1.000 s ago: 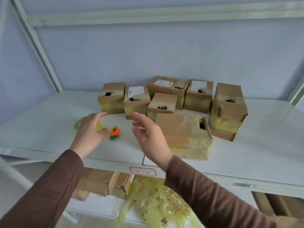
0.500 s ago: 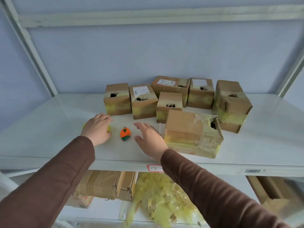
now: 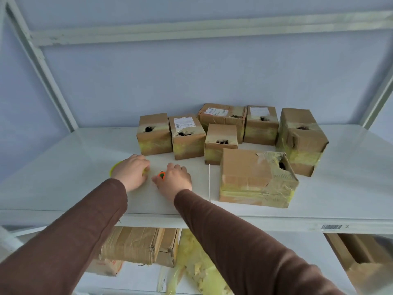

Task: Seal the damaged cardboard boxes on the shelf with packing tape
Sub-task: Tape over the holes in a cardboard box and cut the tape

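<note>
Head view, looking fwd/down at a white shelf [image 3: 63,167] w/ seven brown cardboard boxes, most w/ a torn dark hole on top and yellowish tape wrapped round the sides. Back row L to R: box w/ hole [image 3: 153,134], box w/ shipping label [image 3: 186,137], small box [image 3: 221,143] just in front of a wider labelled box [image 3: 222,114], another labelled box [image 3: 261,124], then a taller box [image 3: 302,139] at far right. Nearest the front edge sits the big box [image 3: 253,177], its top right corner ripped open, tape peeling and crumpled there; it's just in front of the small box & taller box.

Left hand [image 3: 131,174] lies palm-down on a yellow-green tape roll [image 3: 113,168], only the roll's left rim showing past the hand; fingers curled over it, touching, but can't tell if they grip. Right hand [image 3: 174,179] is just beside, palm-down on the shelf, fingers bent and closing round a small orange cutter [image 3: 162,175] w/ a green spot, which peeks out at the thumb side. Both hands are left of the big box, apart from it. Brown sleeves cover both arms.

Lower shelf: more cardboard boxes [image 3: 136,245] and a heap of yellow plastic film [image 3: 197,269]. A barcode sticker [image 3: 331,226] sits on the shelf's front edge at right.
</note>
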### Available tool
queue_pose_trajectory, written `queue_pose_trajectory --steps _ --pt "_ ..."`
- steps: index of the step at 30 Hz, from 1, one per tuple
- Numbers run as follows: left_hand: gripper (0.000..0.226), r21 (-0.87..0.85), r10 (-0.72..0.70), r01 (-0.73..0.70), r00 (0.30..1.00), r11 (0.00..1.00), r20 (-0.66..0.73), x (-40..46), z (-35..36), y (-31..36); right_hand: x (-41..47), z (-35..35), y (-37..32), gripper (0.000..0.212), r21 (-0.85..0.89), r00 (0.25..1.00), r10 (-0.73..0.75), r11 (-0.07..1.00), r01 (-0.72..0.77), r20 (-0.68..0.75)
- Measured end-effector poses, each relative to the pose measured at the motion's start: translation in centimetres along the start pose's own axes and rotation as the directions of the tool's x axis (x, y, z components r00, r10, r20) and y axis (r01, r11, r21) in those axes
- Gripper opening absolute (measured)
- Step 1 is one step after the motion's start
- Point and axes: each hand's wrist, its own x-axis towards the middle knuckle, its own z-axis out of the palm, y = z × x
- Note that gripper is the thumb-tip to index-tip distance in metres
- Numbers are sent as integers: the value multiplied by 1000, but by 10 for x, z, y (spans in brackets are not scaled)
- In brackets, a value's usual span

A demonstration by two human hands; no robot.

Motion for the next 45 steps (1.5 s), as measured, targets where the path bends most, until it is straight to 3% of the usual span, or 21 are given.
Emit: queue_pose_trajectory --steps 3,5,7,9,11,15,17,20,21,23,25,30,33,35,38,39,41,45 --pt "5 2 -9 9 1000 1000 -16 -3 -4 5 5 2 0 32 17 1000 19 1000 -19 0" --pt "11 -10 -17 16 995 1000 -96 -7 -7 9 3 -4 6 28 98 1000 13 995 -15 20" --pt "18 -85 -26 9 978 996 -208 -12 -15 14 -5 -17 15 22 273 1000 22 962 -23 6" --pt "19 -260 -57 -22 954 965 -294 -19 -29 23 -20 -31 22 14 554 999 36 832 -30 0" --pt "20 -478 -123 -57 934 876 -335 -26 -44 38 -36 -46 26 10 728 1000 4 685 15 -25" --pt "19 -826 -195 -155 933 543 -304 -41 -71 86 -76 -86 31 27 882 995 -62 460 101 -82" --pt "19 -889 -173 -201 940 412 -293 -47 -82 112 -99 -107 38 28 879 990 -79 456 139 -116" --pt "22 -915 -122 -252 945 315 -302 -54 -99 145 -134 -135 55 19 818 974 -119 528 228 -194" --pt "24 -917 -101 -263 947 301 -305 -54 -104 156 -147 -144 61 18 822 973 -144 521 228 -179" --pt "26 -917 -52 -277 951 287 -304 -52 -113 178 -170 -157 72 44 839 969 -217 499 217 -121" --pt "24 -920 24 -278 959 276 -282 -44 -120 202 -190 -167 86 56 809 962 -241 537 240 -125" --pt "18 -974 168 -128 981 189 -96 1 -135 248 -215 -191 118 48 742 971 -75 632 221 -226" --pt "15 -967 208 -74 978 243 -23 30 -131 278 -220 -206 134 36 765 982 73 638 87 -173" --pt "13 -961 228 -53 973 270 10 46 -128 295 -223 -215 144 31 786 979 157 618 3 -127" --pt "10 -982 133 -19 991 190 6 74 -129 301 -234 -214 153 20 842 973 229 526 -121 -4" --pt "11 -978 139 -27 990 205 1 82 -130 301 -239 -211 153 17 860 971 236 490 -141 25" --pt "16 -962 171 -21 985 272 27 92 -125 303 -243 -201 153 21 878 968 251 459 -138 22" --pt "23 -953 187 9 980 304 69 106 -106 308 -239 -198 163 49 859 959 282 495 -134 -12"
